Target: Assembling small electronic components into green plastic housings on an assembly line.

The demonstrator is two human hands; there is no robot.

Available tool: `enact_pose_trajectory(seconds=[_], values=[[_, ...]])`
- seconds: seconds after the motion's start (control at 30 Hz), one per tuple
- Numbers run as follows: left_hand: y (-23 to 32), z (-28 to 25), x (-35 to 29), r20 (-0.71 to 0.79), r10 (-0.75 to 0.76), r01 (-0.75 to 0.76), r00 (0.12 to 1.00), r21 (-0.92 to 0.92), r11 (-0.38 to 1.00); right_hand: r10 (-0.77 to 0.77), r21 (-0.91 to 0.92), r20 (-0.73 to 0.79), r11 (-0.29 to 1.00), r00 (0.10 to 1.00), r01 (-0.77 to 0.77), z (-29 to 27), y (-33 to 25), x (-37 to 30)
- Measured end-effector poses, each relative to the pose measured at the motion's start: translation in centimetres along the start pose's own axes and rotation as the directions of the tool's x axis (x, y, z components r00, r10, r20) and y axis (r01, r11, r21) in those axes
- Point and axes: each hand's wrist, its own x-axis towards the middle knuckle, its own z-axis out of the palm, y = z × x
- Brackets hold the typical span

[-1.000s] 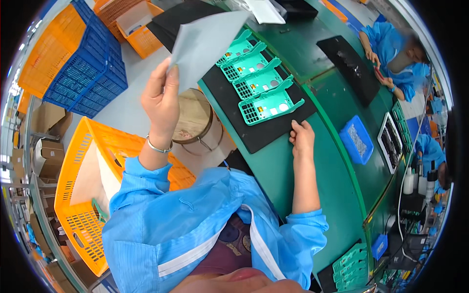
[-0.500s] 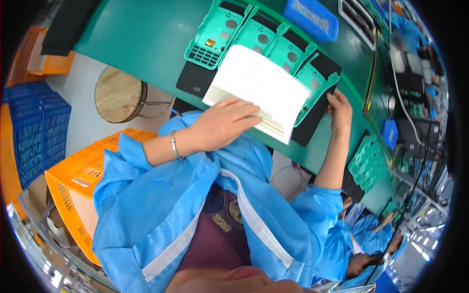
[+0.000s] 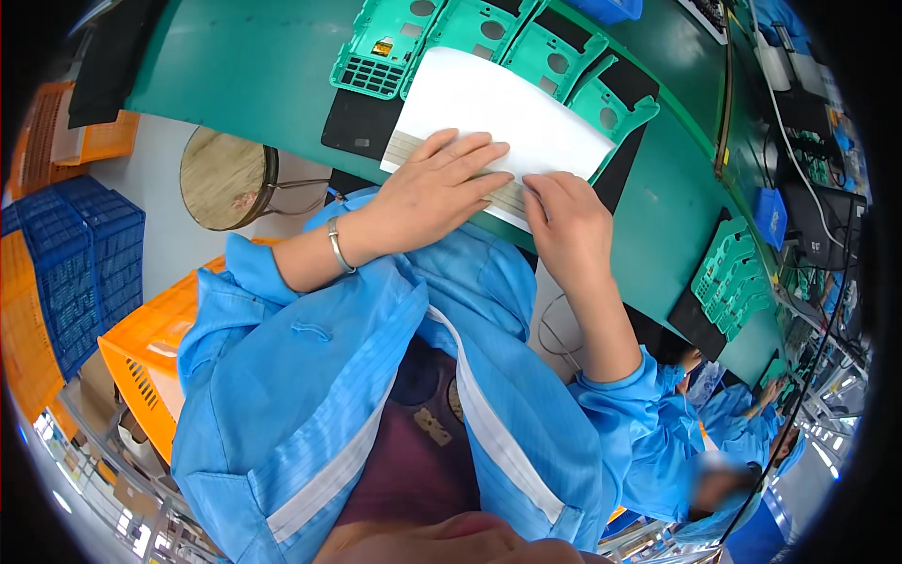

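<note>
A white sheet (image 3: 503,108) with a band of narrow grey strips (image 3: 507,201) along its near edge lies over several green plastic housings. My left hand (image 3: 437,193) rests flat on the strips and the sheet, its fingers stretched out. At the right end of the strips, my right hand (image 3: 569,218) is closed with thumb and fingertips together. Whatever is between those fingertips is hidden. Behind the sheet, the green housings (image 3: 376,56) stand in a row on a black mat (image 3: 360,127); the leftmost shows a keypad grid and a small amber part.
Further green housings (image 3: 728,282) lie on the green table (image 3: 254,70) at the right. Blue bins (image 3: 606,7) sit at the back. On the left are a round stool (image 3: 225,179), an orange crate (image 3: 150,334) and blue crates (image 3: 99,254). Another person's blue sleeve (image 3: 648,470) is at lower right.
My right hand has moved left from the black mat's right edge onto the strips, its fingers closing there. My left hand stays on the sheet. The whole view has shifted slightly.
</note>
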Motion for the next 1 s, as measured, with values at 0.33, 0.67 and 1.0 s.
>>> enact_pose_trajectory(seconds=[0.33, 0.67, 1.0], values=[[-0.1, 0.7, -0.4, -0.075, 0.048, -0.046, 0.996, 0.029, 0.999, -0.085, -0.247, 0.133, 0.962, 0.987, 0.116, 0.8, -0.4, 0.7], [0.0, 1.1, -1.1, -0.109, 0.074, -0.077, 0.991, -0.025, 0.997, 0.123, 0.115, 0.161, 0.983, 0.979, -0.142, -1.4, 0.2, 0.2], [-0.2, 1.1, -1.2, -0.133, 0.06, -0.067, 0.989, -0.05, 0.996, -0.062, -0.21, 0.207, 0.972, 0.976, 0.106, 0.7, 0.0, 0.5]])
